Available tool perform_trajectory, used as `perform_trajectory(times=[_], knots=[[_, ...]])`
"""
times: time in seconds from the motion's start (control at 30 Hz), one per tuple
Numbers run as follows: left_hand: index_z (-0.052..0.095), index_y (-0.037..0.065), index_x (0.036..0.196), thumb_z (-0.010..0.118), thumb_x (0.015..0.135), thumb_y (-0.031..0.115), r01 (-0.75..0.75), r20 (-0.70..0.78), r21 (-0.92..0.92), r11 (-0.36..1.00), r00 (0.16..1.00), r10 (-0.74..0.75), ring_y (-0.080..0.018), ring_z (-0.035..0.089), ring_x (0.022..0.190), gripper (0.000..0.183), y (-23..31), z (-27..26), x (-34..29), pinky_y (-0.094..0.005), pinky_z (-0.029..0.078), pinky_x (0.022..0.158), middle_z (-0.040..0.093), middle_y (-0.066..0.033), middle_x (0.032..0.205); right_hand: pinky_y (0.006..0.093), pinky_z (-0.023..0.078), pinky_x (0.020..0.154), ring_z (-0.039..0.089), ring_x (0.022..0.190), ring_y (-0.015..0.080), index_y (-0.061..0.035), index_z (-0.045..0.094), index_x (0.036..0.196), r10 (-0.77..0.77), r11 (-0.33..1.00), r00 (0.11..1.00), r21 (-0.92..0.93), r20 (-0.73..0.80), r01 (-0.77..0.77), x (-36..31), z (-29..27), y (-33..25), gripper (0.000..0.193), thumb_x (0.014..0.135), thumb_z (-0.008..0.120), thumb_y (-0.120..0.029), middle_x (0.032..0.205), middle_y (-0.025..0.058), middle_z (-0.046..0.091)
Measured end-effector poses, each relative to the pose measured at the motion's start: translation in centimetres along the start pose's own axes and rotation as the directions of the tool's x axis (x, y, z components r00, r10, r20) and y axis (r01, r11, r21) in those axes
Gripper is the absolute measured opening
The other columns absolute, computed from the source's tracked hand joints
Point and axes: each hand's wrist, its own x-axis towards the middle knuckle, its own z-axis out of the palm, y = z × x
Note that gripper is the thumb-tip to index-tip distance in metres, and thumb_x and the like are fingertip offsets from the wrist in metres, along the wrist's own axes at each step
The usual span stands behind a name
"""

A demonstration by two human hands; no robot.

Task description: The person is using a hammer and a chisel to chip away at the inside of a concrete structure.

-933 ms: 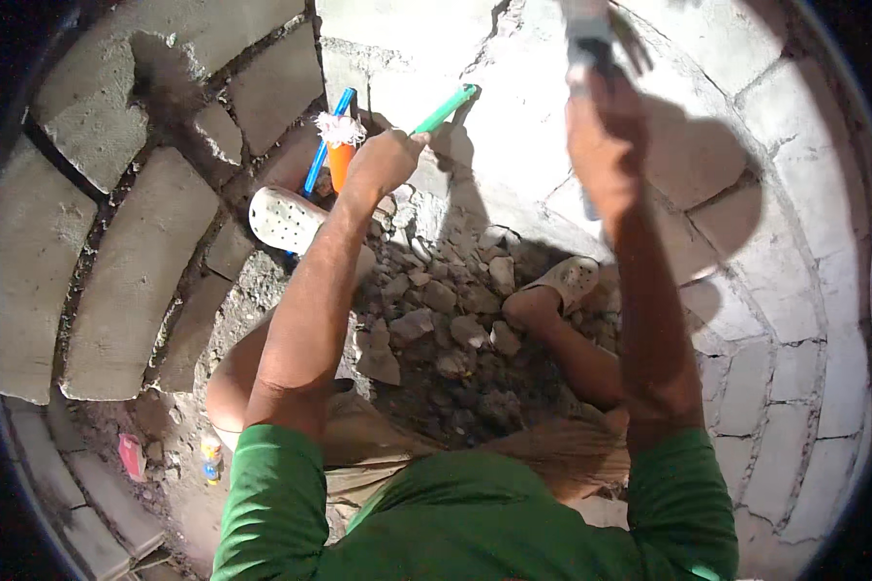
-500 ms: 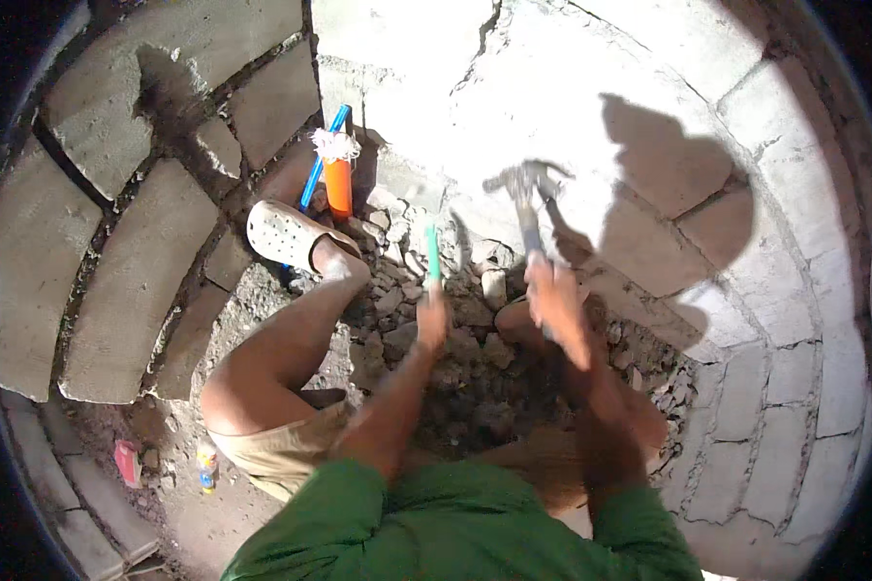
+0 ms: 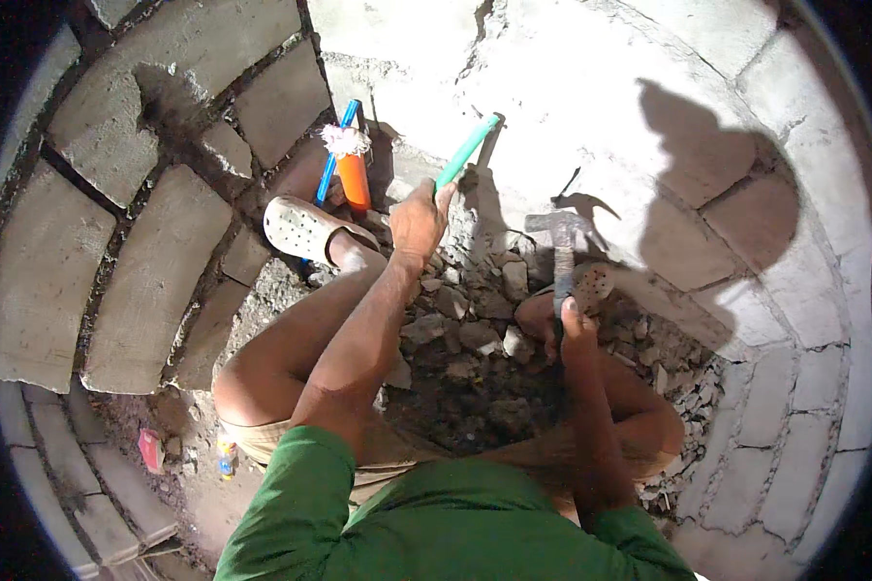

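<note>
In my left hand [image 3: 420, 223] is a green chisel [image 3: 467, 153], fingers wrapped round its lower part. Its far end points up and right, against or close to the brightly lit block wall [image 3: 552, 87]; contact is hard to make out. Lower on the right, my right hand [image 3: 578, 329] grips the handle of a claw hammer [image 3: 564, 242]. The hammer stands upright with its head uppermost, well apart from the chisel. Broken rubble [image 3: 475, 324] lies below and between my hands, in front of my bent legs.
An orange tube-shaped thing [image 3: 354, 184] with pale frayed stuff on top stands beside a blue rod [image 3: 326, 177] near my left clog [image 3: 300, 228]. My right clog [image 3: 591, 284] is behind the hammer. A red packet [image 3: 151, 450] and small bottle [image 3: 226, 459] are lower left. Block walls curve around.
My left hand has moved up and forward, bringing the chisel to the wall and tilting it right. My right hand and the hammer have dropped lower and slightly right.
</note>
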Motion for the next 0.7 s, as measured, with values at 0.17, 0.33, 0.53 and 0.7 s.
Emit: perform_trajectory(times=[0.17, 0.33, 0.53, 0.7], knots=[[0.054, 0.004, 0.091, 0.049, 0.1, 0.046, -0.025, 0.017, 0.021, 0.999, 1.0, 0.025, -0.0469, 0.062, 0.07, 0.043, -1.2, 0.0, 0.0, -0.0547, 0.047, 0.061, 0.062, -0.0251, 0.069, 0.0297, 0.036, 0.053, 0.044, 0.056, 0.0107, -0.0019, 0.062, 0.097, -0.417, 0.909, 0.908, -0.019, -0.044, 0.417, 0.5, 0.0, -1.2, 0.038, 0.102, 0.05, -0.038, 0.066, 0.0008, 0.05], [0.053, 0.003, 0.088, 0.049, 0.101, 0.046, 0.015, 0.037, 0.018, 1.0, 0.999, -0.016, -0.0474, 0.061, 0.069, 0.045, -0.6, -0.4, -0.6, -0.0543, 0.045, 0.061, 0.06, -0.025, 0.067, 0.0273, 0.038, 0.052, 0.047, 0.056, 0.0106, 0.0023, 0.054, 0.104, -0.559, 0.829, 0.827, 0.044, 0.056, 0.557, 1.5, 1.1, -2.7, 0.043, 0.102, 0.047, -0.04, 0.067, 0.0027, 0.05], [0.058, 0.001, 0.089, 0.048, 0.1, 0.045, 0.078, 0.085, 0.07, 0.995, 0.993, -0.084, -0.0483, 0.064, 0.074, 0.046, 2.4, -2.3, 0.3, -0.0567, 0.049, 0.067, 0.065, -0.0268, 0.073, 0.0299, 0.043, 0.057, 0.051, 0.063, 0.0144, 0.0015, 0.053, 0.108, -0.848, 0.524, 0.526, 0.054, -0.068, 0.85, 6.9, 4.7, -0.7, 0.039, 0.1, 0.054, -0.037, 0.074, 0.0062, 0.054], [0.059, 0.001, 0.093, 0.049, 0.1, 0.044, 0.107, 0.088, 0.106, 0.989, 0.989, -0.117, -0.0473, 0.065, 0.075, 0.045, 4.4, -2.9, 0.0, -0.0558, 0.05, 0.069, 0.066, -0.0267, 0.075, 0.0487, 0.05, 0.069, 0.06, 0.074, 0.0471, 0.0027, 0.064, 0.1, -0.691, 0.602, 0.722, -0.554, -0.002, 0.575, 13.7, 9.0, -4.1, 0.03, 0.095, 0.057, -0.025, 0.079, 0.0241, 0.064]])
